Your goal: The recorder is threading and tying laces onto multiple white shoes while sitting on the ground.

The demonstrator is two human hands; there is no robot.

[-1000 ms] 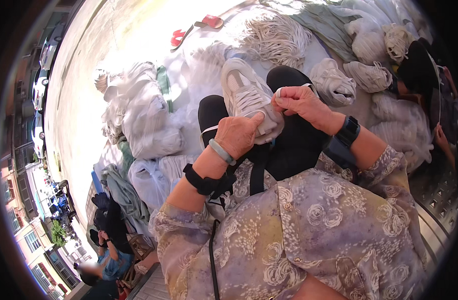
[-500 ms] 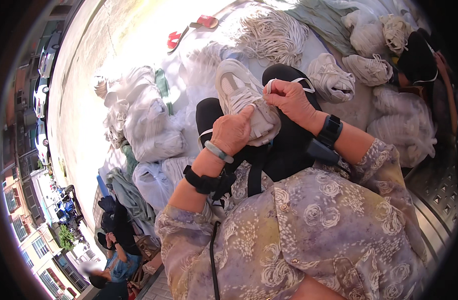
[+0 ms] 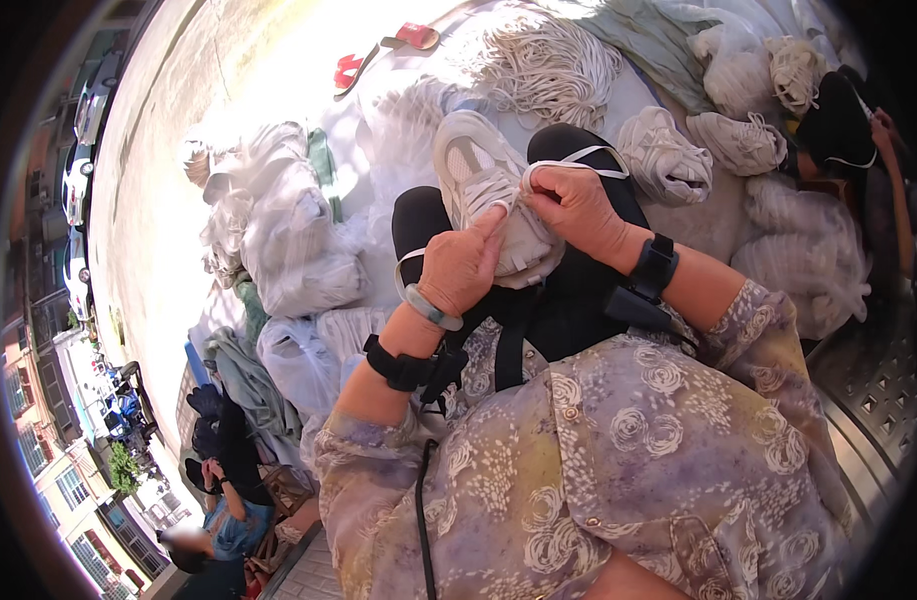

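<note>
A pale grey and white sneaker (image 3: 466, 150) rests across my lap between my black-clad knees, toe pointing away from me. At its lacing, my left hand (image 3: 463, 262) is closed with the index finger and thumb pressed together on the shoelace near the eyelets. One lace end loops out at that hand's left side. My right hand (image 3: 582, 208) pinches the white shoelace (image 3: 583, 164) beside the shoe's opening, and a length of it arches over my right knee. The two hands' fingertips are nearly together. Their undersides are hidden.
A heap of white laces (image 3: 548, 65) lies beyond my knees. Another sneaker (image 3: 663, 155) sits to the right, near a further shoe (image 3: 738, 140). Plastic-wrapped bundles (image 3: 303, 245) are piled at left. A co-worker's arm (image 3: 893, 190) shows far right; another person (image 3: 228, 515) sits lower left.
My right hand has moved slightly left, toward the sneaker's lacing, and the lace over my right knee has shifted. My left hand stays nearly in place.
</note>
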